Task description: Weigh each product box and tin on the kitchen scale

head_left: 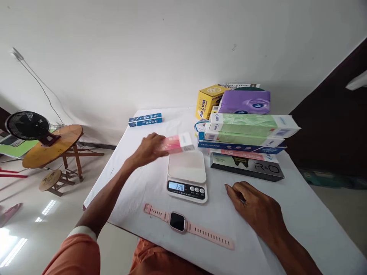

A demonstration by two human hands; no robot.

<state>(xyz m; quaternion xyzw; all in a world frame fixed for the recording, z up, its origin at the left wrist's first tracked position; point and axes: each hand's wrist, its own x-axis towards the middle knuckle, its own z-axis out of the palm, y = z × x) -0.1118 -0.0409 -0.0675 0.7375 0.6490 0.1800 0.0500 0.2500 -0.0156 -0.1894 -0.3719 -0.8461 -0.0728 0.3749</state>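
My left hand (151, 148) is closed around one end of a pink and white toothpaste box (179, 143), slightly blurred, above the back edge of a white kitchen scale (187, 168). The scale's lit display (176, 186) appears to read 220. In front of the scale lies a smartwatch (177, 222) with its pink strap stretched out flat. To the right of the scale, my right hand (255, 208) rests on the white-covered table (129, 194) with its fingers curled in and nothing visible in them.
Blue toothpaste boxes (145, 119) lie at the back left of the table. At the right are stacked green boxes (252, 124), a black R&O box (246, 166), a purple pack (245, 101) and a yellow box (208, 101). A fan (27, 126) stands on a wooden table (67, 135) further left.
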